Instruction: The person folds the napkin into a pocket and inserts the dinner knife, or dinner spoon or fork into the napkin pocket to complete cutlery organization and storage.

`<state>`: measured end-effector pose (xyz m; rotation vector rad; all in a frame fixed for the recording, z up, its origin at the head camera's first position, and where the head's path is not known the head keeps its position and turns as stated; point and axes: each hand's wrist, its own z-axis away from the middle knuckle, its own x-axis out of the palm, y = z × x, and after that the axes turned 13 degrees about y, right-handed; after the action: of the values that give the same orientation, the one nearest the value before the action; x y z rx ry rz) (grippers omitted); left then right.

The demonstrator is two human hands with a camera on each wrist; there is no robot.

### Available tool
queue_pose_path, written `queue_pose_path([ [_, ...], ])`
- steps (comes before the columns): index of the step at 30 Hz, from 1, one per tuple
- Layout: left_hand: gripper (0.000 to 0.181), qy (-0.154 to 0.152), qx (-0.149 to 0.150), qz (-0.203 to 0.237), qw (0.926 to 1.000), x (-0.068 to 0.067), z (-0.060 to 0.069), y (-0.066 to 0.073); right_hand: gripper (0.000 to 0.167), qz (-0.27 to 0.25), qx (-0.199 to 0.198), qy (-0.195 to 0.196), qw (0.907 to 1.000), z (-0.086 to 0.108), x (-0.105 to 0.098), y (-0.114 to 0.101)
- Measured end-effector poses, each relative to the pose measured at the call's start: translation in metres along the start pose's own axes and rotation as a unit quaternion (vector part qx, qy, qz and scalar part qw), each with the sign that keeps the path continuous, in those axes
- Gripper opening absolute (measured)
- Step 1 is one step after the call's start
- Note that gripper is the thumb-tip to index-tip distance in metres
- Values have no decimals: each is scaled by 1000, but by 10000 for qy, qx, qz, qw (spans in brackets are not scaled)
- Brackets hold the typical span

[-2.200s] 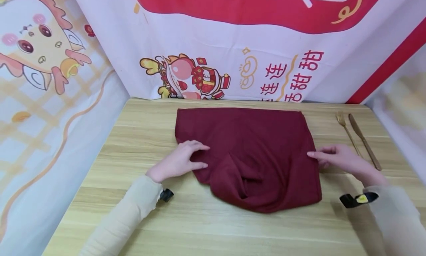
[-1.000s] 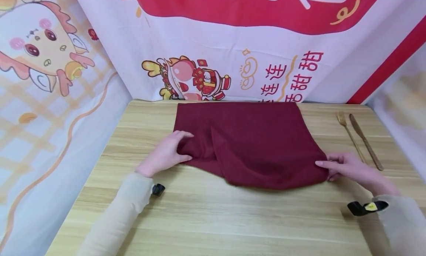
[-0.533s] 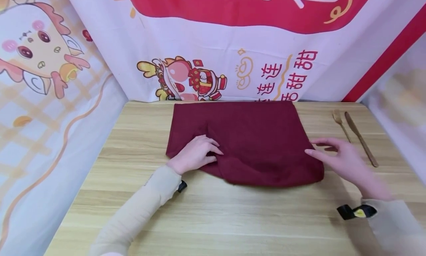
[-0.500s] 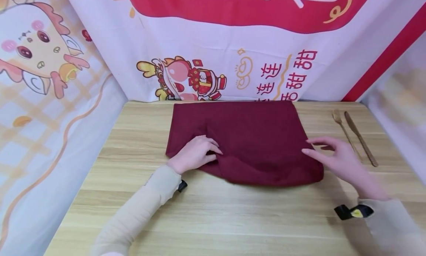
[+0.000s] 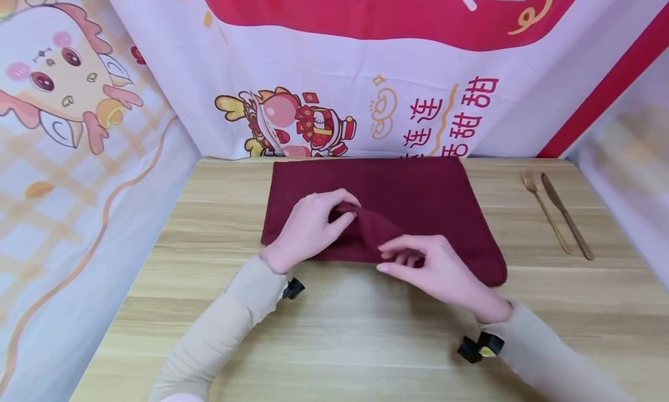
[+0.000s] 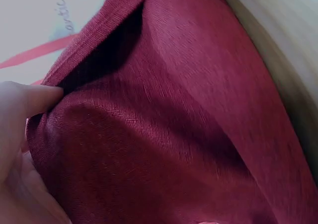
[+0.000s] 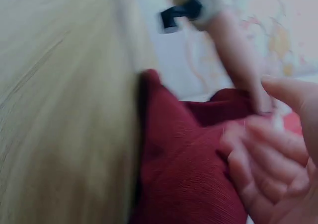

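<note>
A dark red cloth [image 5: 418, 187] lies folded on the wooden table, its far edge by the back wall. My left hand [image 5: 313, 222] pinches a raised fold near its middle between thumb and fingers. In the left wrist view, the thumb presses the lifted edge of the cloth [image 6: 164, 110], and a dark hollow shows beneath it. My right hand [image 5: 431, 268] is at the front of the cloth, just right of the left hand. Its fingers are loosely bent with the thumb apart, and nothing is between them. The right wrist view shows that hand [image 7: 278, 169] blurred beside the cloth.
A gold fork [image 5: 546, 211] and a gold knife [image 5: 567, 216] lie side by side on the right of the table [image 5: 340, 344]. Printed fabric [image 5: 366, 59] hangs behind the table, with more along the left side [image 5: 78, 216].
My left hand has moved slightly away from me, lifting a fold. My right hand has left the cloth's right edge and come leftward to its front; the front bulge has drawn back.
</note>
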<state>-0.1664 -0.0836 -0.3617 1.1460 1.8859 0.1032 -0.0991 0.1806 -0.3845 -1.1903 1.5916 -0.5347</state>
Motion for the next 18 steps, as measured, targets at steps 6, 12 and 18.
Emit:
queue_pose_path([
  [6, 10, -235, 119, 344, 9991, 0, -1, 20, 46, 1571, -371, 810, 9835, -16, 26, 13],
  [12, 6, -266, 196, 287, 9990, -2, 1, 24, 25, 2720, -807, 916, 9545, -28, 25, 18],
  [18, 4, 269, 18, 169, 9995, -25, 3, 7, 20, 2918, -579, 360, 9541, -27, -14, 27],
])
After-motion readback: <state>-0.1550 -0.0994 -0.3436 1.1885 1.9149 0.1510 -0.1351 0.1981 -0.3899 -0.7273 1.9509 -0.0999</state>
